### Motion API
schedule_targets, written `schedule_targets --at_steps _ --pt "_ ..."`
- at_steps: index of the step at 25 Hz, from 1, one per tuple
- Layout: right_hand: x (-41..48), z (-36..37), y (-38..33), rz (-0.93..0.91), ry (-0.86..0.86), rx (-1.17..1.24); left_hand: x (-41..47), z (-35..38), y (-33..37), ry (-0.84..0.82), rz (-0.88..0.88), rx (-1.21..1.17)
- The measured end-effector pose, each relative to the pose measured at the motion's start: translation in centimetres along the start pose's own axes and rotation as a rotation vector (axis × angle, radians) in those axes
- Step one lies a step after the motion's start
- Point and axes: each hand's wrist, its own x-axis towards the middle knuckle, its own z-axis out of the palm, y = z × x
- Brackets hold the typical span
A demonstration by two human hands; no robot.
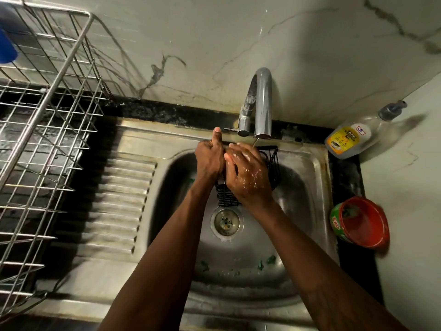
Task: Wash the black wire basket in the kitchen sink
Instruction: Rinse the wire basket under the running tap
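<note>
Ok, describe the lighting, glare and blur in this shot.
Head view: dim light, with hard shadows of the wire rack on the wall; glare on the faucet and the wet right hand; head view edges bend from the wide lens, the rack and soap bottle look soft; the black wire basket is dark, half hidden by the hands.

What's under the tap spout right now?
The black wire basket, gripped by the left hand, the right hand laid across it, a thin water stream falling. The hands hide most of its inside.
</note>
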Motion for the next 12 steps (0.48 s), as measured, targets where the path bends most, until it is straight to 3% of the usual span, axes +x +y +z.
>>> schedule_targets --at_steps 2,5,8,10,12 --pt "-1.6 -0.1 0.2 0.010 0.151 0.035 -0.2 0.0 0.3 -0.008 0.035 0.024" --pt "-1.8 0.5 -1.0 0.204 0.139 -0.087 -0.3 -0.1 0.0 -0.012 0.080 0.018" --pt "0.3 -0.4 -2.5 0.300 -0.155 -0.202 -0.3 -0.2 0.3 -0.016 0.077 0.017" --pt "1.9 -1.9 -2.7 0.371 -0.471 -0.250 -0.1 -0.1 0.2 -0.024 0.075 0.024" --pt "4.1 -3.0 -1.9 0.572 -0.809 -0.122 -0.4 -0.1 0.1 -0.066 0.094 0.005"
